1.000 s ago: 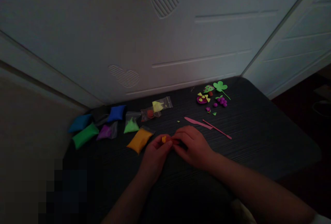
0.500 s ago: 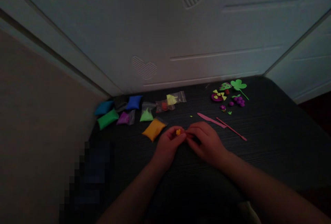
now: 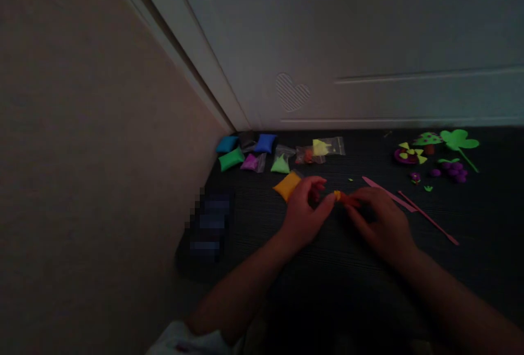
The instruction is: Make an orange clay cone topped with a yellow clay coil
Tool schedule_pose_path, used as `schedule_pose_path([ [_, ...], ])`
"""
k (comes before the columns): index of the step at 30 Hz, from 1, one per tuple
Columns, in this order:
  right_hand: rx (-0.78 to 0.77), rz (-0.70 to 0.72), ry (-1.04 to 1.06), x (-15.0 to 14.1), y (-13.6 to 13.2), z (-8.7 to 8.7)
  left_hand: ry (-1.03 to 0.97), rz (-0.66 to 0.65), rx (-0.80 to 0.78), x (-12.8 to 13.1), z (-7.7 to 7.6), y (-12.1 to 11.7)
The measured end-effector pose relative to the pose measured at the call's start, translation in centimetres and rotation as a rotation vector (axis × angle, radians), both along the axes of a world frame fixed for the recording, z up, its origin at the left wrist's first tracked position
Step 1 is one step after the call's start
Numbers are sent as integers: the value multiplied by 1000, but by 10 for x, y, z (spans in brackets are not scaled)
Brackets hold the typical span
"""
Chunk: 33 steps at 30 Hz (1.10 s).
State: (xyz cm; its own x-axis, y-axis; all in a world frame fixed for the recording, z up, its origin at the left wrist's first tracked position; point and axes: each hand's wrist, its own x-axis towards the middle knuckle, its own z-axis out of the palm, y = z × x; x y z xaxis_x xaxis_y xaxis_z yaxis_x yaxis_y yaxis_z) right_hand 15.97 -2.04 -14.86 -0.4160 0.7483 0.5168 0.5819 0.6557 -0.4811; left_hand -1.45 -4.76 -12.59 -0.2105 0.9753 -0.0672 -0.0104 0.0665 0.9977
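Pinched in the fingers of my right hand (image 3: pixel 382 224) is a small orange-red clay piece (image 3: pixel 346 199) with a yellow lump at its left end. My left hand (image 3: pixel 305 210) is just left of it, thumb and fingers spread apart, the thumb tip close to the yellow end. Whether that thumb touches the clay is hard to see in the dim light. Behind my left hand lies a yellow-orange clay packet (image 3: pixel 286 185), partly covered by it. A pink plastic knife (image 3: pixel 387 193) and a thin pink modelling stick (image 3: pixel 429 218) lie beyond and right of my right hand.
Several clay packets, among them a blue one (image 3: pixel 266 143) and a green one (image 3: pixel 231 159), lie at the back left of the dark table. Finished clay shapes stand back right: a green clover (image 3: pixel 458 139), purple grapes (image 3: pixel 454 171), a purple dish (image 3: pixel 401 158). A white panel rises behind.
My left hand has let go of the clay piece and opened, moving slightly left of it. My right hand keeps hold. The camera view has swung to the left.
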Motion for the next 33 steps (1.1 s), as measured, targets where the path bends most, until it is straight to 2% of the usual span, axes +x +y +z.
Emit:
schedule_pose_path([
  [3,-2,-27,-10,1,1,-1,232,178,32,-25,18,-13],
  [5,-4,-37,-11,2,1,-1,354,315,7,-47,23,-22],
  [9,-11,-20,-10,0,-2,-2,497,510,-93,-88,8,-30],
  [12,-11,-7,-8,0,-4,-3,533,538,-123,-104,-6,-29],
  [14,-7,-10,-4,0,-4,-3,541,530,-107,-106,-9,-27],
  [18,3,-7,12,1,-3,-1,504,445,-24,-86,4,-27],
  [23,33,-2,53,-1,-6,3,302,140,84,-25,20,-20],
  [28,104,-57,131,3,-4,9,-61,-122,96,23,19,-1],
  [33,133,-56,163,4,0,12,-351,-198,-5,35,9,5],
])
